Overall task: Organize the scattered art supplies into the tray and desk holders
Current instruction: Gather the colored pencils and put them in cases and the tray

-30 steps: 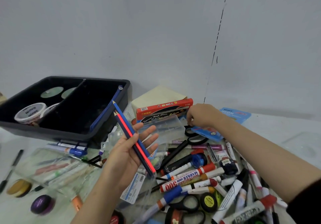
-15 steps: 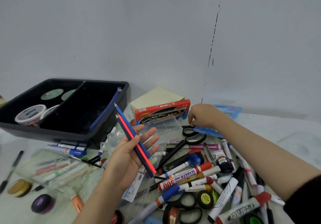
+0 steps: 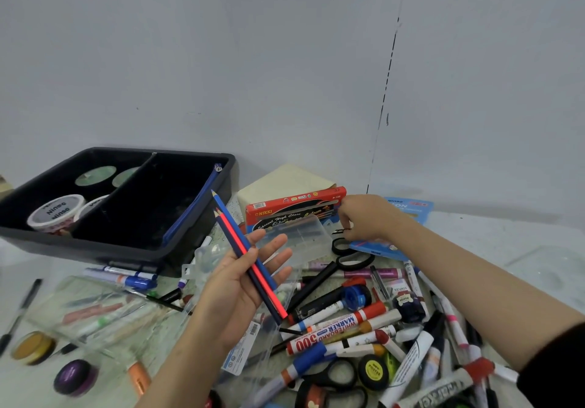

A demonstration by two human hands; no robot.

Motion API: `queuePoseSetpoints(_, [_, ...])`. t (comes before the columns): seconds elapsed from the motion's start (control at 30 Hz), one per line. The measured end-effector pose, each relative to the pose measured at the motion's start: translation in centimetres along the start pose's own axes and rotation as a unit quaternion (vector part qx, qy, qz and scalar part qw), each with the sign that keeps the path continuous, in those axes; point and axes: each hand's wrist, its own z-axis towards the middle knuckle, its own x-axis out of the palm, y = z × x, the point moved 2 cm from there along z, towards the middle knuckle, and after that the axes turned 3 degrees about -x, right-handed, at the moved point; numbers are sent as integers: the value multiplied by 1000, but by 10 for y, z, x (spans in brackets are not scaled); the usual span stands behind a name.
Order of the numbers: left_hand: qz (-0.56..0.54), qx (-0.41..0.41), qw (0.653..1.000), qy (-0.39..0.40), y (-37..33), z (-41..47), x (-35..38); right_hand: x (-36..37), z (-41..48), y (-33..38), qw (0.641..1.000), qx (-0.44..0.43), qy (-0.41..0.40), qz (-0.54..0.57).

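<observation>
My left hand [image 3: 235, 290] holds three colour pencils [image 3: 245, 249], two blue and one red, tips pointing up toward the black two-part tray [image 3: 196, 243]; the thumb pins them across the palm while the fingers stay spread. My right hand [image 3: 364, 217] reaches to the far side of the pile and pinches a small dark thing at the right end of the red Nikki pencil box [image 3: 294, 210]. What it pinches is too small to tell. A heap of markers [image 3: 338, 328] and scissors [image 3: 349, 254] lies under my right arm.
The tray's left part holds tape rolls [image 3: 57, 211]; a blue pencil [image 3: 193, 208] leans in its right part. A clear plastic case [image 3: 297, 240] lies by the red box, a clear pouch [image 3: 95, 309] and paint pots [image 3: 74, 376] at the left. A wall stands close behind.
My right hand has moved up and left from the blue packet to the end of the red pencil box. My left hand keeps the pencils almost still.
</observation>
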Motion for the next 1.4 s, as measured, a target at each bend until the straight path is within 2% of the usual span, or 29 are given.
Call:
queuePoseSetpoints(0.17, [-1, 3, 1000, 1, -1, 0, -2, -6, -16, 0, 996, -22, -68, 50])
queuePoseSetpoints(0.27, [-8, 2, 1000, 6, -1, -1, -1, -15, -33, -5, 980, 4, -96, 173])
queuePoseSetpoints(0.4, [-12, -6, 1000, 16, 3, -4, 3, -30, -70, -15, 932, 53, -152, 323])
queuePoseSetpoints(0.53, [-16, -17, 999, 38, 9, -5, 14, -47, -113, -31, 867, 78, -269, 411])
queuePoseSetpoints(0.73, [-33, -69, 995, 60, 30, -10, 39, -66, -167, -10, 770, 83, -479, 413])
queuePoseSetpoints(0.8, [-31, -92, 993, 62, 40, -13, 48, -65, -180, 15, 773, 58, -525, 351])
queuePoseSetpoints(0.93, [-37, -122, 989, 76, 55, -21, 65, -40, -193, 62, 828, -44, -540, 142])
queuePoseSetpoints(1.13, [-72, -140, 983, 95, 66, -29, 76, 0, -209, 94, 863, -104, -491, 53])
queuePoseSetpoints(1.2, [-74, -150, 981, 102, 70, -32, 76, 5, -217, 95, 881, -121, -454, 62])
queuePoseSetpoints(1.27, [-61, -147, 981, 110, 73, -35, 74, 3, -223, 93, 891, -123, -418, 129])
queuePoseSetpoints(1.4, [20, -134, 977, 162, 73, -45, 70, -15, -228, 82, 850, -52, -427, 303])
